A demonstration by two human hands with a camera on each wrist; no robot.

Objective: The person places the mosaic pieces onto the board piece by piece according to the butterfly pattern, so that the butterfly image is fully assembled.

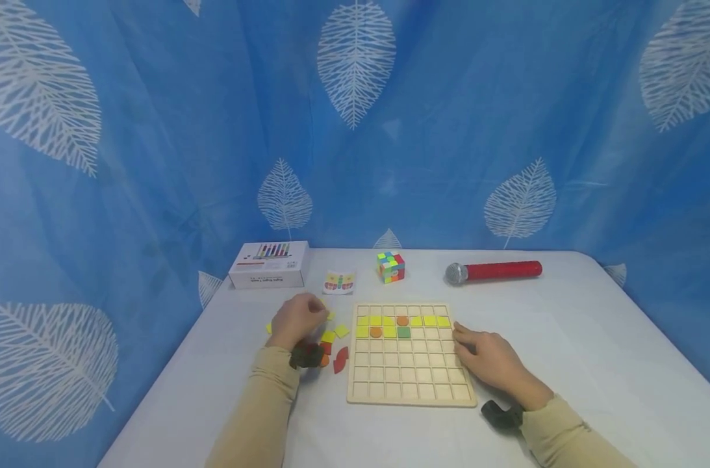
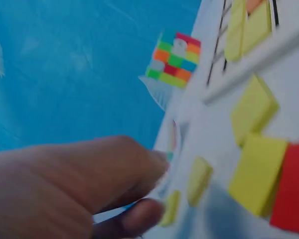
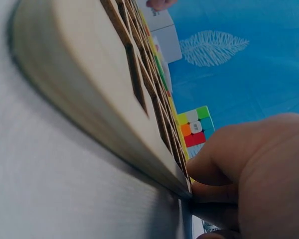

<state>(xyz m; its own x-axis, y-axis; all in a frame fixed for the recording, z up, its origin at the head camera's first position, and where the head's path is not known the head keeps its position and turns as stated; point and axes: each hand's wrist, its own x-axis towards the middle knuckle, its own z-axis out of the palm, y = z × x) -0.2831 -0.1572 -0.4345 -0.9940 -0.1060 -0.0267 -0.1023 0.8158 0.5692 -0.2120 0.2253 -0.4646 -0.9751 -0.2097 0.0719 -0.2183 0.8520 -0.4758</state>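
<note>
A wooden grid board (image 1: 411,375) lies on the table, its top row filled with yellow square tiles (image 1: 375,321) and one orange round piece (image 1: 403,321). Its second row has yellow squares, an orange round piece and a green square (image 1: 404,332). At the board's right rim, my right hand (image 1: 495,359) grips the edge between thumb and fingers. My left hand (image 1: 297,318) is low over loose yellow tiles (image 1: 341,331) left of the board. In the left wrist view, its thumb and index finger are apart, near a small yellow tile (image 2: 171,208).
Red curved pieces (image 1: 340,359), a red square (image 1: 327,348) and an orange round piece (image 1: 324,361) lie by the left wrist. Farther back are a white box (image 1: 268,279), a picture card (image 1: 338,283), a puzzle cube (image 1: 391,267) and a red microphone (image 1: 503,270).
</note>
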